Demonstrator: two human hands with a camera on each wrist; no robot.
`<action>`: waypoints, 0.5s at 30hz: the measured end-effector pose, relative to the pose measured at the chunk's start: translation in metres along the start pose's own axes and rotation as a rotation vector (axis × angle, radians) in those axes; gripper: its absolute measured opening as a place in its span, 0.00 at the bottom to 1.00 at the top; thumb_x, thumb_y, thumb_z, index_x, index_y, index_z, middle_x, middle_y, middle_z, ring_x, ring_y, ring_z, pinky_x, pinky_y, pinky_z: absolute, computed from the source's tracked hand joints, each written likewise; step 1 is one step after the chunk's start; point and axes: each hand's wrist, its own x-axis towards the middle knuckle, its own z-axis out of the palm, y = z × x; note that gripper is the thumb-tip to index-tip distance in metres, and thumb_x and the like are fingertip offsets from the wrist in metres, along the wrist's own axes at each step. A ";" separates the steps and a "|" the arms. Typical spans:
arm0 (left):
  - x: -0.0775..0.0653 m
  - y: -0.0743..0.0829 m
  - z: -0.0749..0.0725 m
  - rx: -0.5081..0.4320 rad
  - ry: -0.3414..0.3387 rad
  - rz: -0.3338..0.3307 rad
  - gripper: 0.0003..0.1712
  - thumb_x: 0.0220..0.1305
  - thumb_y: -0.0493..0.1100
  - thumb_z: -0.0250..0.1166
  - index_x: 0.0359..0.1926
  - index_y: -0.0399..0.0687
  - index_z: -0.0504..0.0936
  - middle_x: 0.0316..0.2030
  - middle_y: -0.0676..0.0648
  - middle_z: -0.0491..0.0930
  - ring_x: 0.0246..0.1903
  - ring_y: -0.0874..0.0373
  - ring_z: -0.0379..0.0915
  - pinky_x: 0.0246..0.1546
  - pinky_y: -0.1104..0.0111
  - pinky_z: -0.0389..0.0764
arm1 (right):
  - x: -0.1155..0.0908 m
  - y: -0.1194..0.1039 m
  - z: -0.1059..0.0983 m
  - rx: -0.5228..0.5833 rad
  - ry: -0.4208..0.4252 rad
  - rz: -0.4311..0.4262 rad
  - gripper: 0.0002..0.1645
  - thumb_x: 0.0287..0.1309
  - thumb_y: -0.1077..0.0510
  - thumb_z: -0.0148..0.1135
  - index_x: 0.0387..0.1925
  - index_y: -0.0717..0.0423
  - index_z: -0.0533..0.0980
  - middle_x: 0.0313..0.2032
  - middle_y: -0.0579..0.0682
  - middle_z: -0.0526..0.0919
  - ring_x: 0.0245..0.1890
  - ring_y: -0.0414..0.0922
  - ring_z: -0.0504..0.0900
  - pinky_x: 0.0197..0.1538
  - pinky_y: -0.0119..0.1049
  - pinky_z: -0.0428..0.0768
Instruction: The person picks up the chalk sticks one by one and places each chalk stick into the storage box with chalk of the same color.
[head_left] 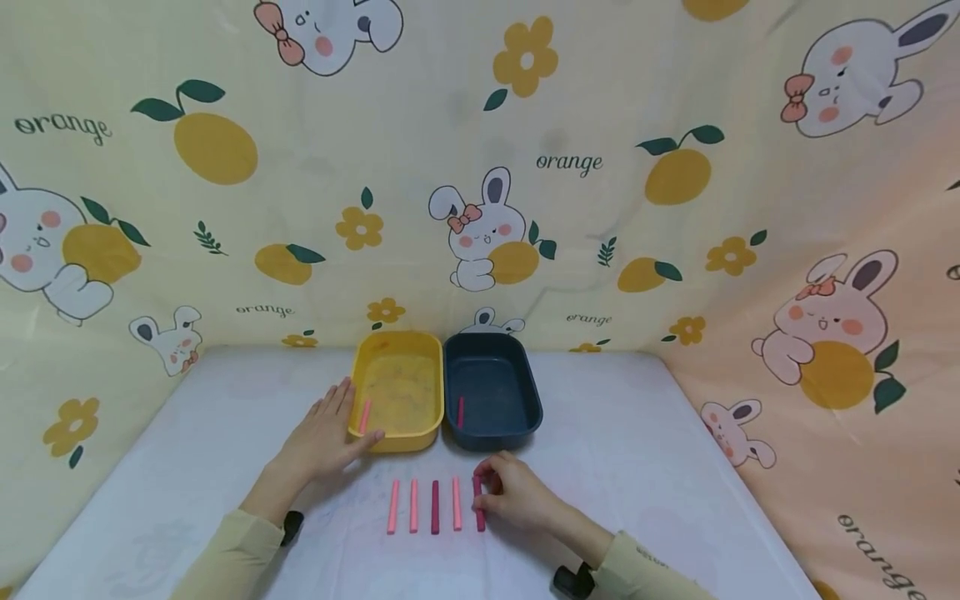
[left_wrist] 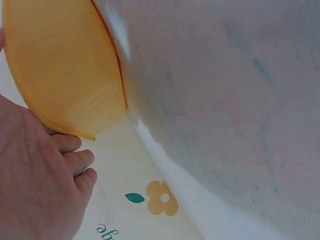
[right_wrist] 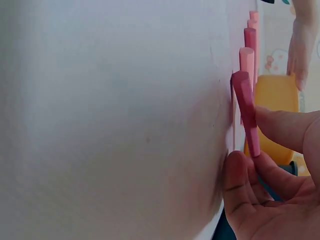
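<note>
At the right end of a row of sticks that look like crayons, my right hand (head_left: 521, 493) pinches a dark pink crayon (head_left: 478, 504) between thumb and fingers. The right wrist view shows this crayon (right_wrist: 245, 107) tilted, its near end slightly off the table. To its left lie a light pink crayon (head_left: 456, 503), another dark pink crayon (head_left: 435, 507) and two more light pink crayons (head_left: 413, 506). My left hand (head_left: 324, 437) rests against the left side of the yellow tray (head_left: 405, 444), its fingers extended along the side and its thumb at the near corner.
Inside the yellow tray lies one light pink crayon (head_left: 365, 417). A dark blue tray (head_left: 534, 408) stands beside it on the right, with a dark pink crayon (head_left: 461, 412) in it. The white table (head_left: 615, 467) meets a patterned cloth backdrop (head_left: 480, 125) behind the trays.
</note>
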 end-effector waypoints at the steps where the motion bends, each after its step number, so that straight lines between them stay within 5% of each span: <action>1: 0.000 0.000 0.000 -0.002 0.001 0.002 0.61 0.72 0.72 0.55 0.79 0.24 0.47 0.81 0.29 0.42 0.79 0.31 0.41 0.77 0.40 0.50 | -0.001 0.000 0.001 0.012 0.001 -0.002 0.20 0.59 0.57 0.77 0.49 0.58 0.80 0.39 0.46 0.76 0.37 0.42 0.75 0.39 0.31 0.78; 15: 0.001 -0.003 0.004 -0.035 0.009 0.005 0.62 0.72 0.71 0.56 0.79 0.24 0.45 0.81 0.29 0.40 0.79 0.31 0.41 0.77 0.39 0.50 | -0.008 0.000 0.011 0.193 0.060 -0.030 0.21 0.59 0.67 0.72 0.53 0.61 0.76 0.41 0.49 0.81 0.38 0.41 0.80 0.41 0.29 0.82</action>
